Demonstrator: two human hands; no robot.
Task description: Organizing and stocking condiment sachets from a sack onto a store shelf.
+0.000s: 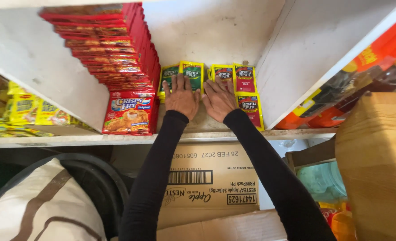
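Both hands flat and spread, gripping nothing: left hand (181, 99) on the green sachets (186, 75), right hand (219, 100) on the yellow-red sachets (234, 76), mid-shelf (198, 136); judgement: even palm pressure keeps the rows flush.

Bright, even daylight on white shelf (215, 31); dim below; soft shadows; sharp centre, wide-angle bending at edges.
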